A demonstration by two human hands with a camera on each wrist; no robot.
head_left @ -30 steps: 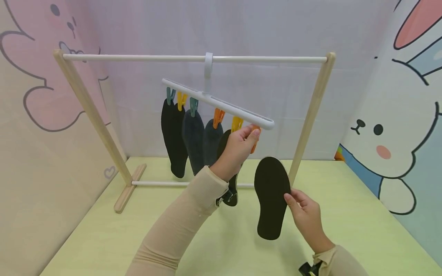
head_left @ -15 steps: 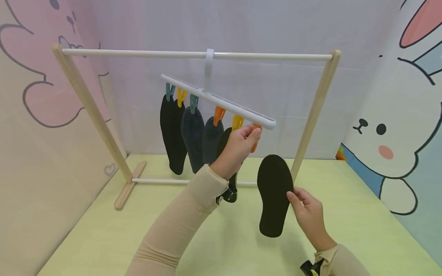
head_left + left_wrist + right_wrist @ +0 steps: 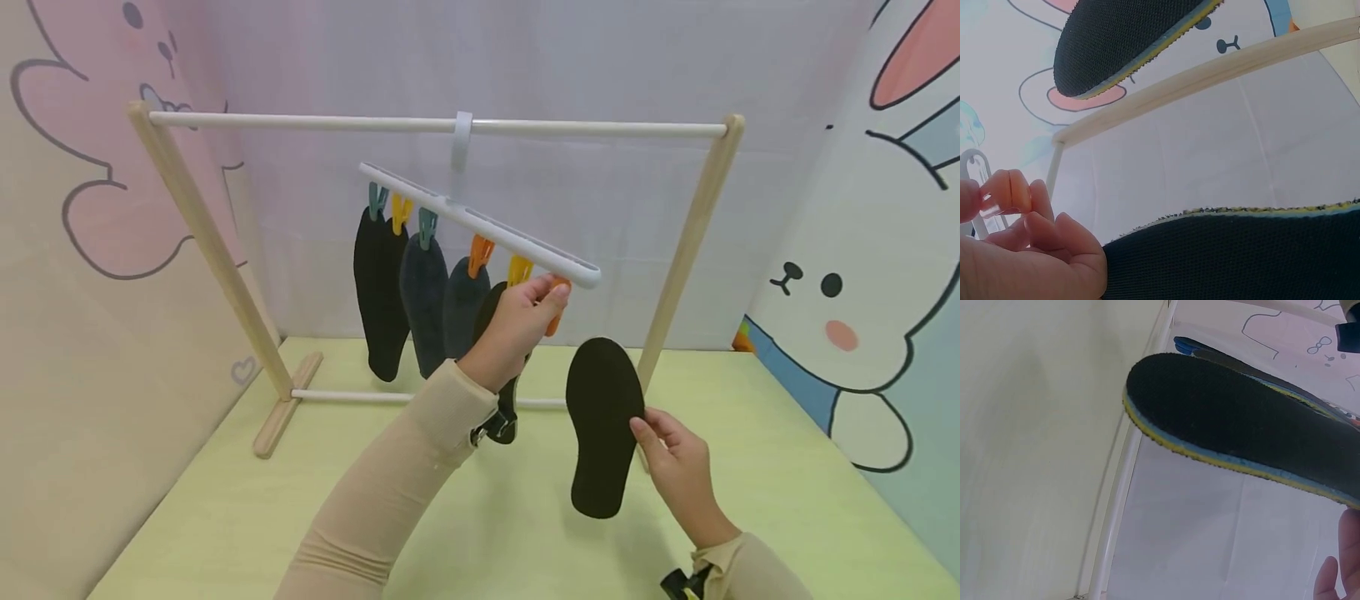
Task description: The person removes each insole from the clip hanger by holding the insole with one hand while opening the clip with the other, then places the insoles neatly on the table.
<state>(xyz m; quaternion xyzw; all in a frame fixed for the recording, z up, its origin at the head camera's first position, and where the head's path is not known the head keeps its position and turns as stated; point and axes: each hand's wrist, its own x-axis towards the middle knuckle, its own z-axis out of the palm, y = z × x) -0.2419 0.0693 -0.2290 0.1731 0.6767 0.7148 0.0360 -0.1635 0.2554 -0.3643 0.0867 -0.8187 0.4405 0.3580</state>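
Note:
My left hand (image 3: 517, 329) pinches the orange clothespin (image 3: 557, 305) at the near right end of the white hanger (image 3: 517, 239). Lower right, my right hand (image 3: 678, 462) holds a black insole (image 3: 603, 429) upright by its edge, between thumb and fingers. That insole stands apart from the clothespin, toe end up. In the right wrist view its edge (image 3: 1210, 459) shows blue and yellow layers. Several insoles hang from other clothespins: black ones (image 3: 378, 292) at the far end, dark blue ones (image 3: 423, 304) mid-hanger, and another black insole (image 3: 1241, 256) beside my left hand, partly hidden behind my arm in the head view.
The hanger's hook (image 3: 462, 137) hangs over the white top rod (image 3: 315, 123) of a wooden rack. Wooden posts (image 3: 686, 250) stand at both sides, and a lower rod (image 3: 352, 396) runs near the pale yellow-green table (image 3: 465, 533). Printed curtains surround it.
My right hand and its insole have shifted slightly to the right, away from the hanger. The left hand keeps its hold on the orange clothespin. The head view wobbles a little.

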